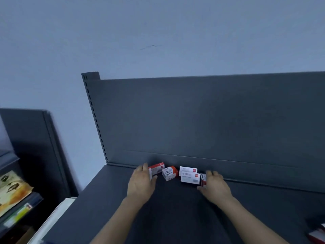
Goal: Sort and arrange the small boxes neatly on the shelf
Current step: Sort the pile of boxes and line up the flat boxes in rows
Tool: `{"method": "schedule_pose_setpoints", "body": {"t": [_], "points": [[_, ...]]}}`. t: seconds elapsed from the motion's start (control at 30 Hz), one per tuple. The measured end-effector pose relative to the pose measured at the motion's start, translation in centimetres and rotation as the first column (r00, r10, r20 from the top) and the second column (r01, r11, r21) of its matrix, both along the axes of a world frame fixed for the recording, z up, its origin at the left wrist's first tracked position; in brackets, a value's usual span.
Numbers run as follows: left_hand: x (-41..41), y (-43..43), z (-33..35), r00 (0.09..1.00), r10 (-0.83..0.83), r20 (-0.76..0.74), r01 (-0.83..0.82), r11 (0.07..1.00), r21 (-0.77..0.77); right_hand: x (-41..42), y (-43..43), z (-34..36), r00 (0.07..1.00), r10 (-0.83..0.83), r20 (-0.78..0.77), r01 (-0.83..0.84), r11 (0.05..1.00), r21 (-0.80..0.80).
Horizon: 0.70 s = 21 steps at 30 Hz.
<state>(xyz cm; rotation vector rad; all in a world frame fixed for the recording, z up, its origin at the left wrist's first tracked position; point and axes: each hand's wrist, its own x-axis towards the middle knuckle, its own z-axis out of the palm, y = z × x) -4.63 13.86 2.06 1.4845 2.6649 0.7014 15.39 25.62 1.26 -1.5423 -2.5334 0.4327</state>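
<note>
Lower centre, against the shelf (105, 199) back: small boxes (189, 176), loose row. Left hand (141, 182) and right hand (215, 186) bracket it, fingers (145, 167) nearly straight, pressing the ends, likely closing gaps.

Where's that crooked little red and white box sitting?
Head view: the crooked box lies mid-row at the back of the shelf, between the red box at the left hand and the two white boxes.

Small boxes (190, 178) line the back of the shelf (175, 205). The left hand (140, 182) touches the leftmost box (157, 170), the right hand (216, 186) the rightmost box (203, 179).
</note>
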Motion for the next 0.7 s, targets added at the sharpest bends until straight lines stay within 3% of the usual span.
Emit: {"method": "schedule_pose_setpoints", "body": {"t": [0.33, 0.57, 0.7], "points": [[-2.2, 4.2, -1.9, 0.997, 0.074, 0.020, -0.070, 0.985, -0.155, -2.3, 2.0, -1.9, 0.998, -0.056, 0.039, 0.055, 0.998, 0.032], [-1.9, 2.8, -2.8, 0.993, 0.112, 0.020, -0.110, 0.991, -0.079, -2.1, 2.4, -3.0, 0.998, -0.060, 0.021, 0.059, 0.998, 0.023], [-1.6, 1.0, -3.6, 0.995, 0.094, 0.033, -0.089, 0.988, -0.129, -1.9, 1.9, -3.2, 0.997, -0.071, 0.008, 0.071, 0.996, 0.044]]}}
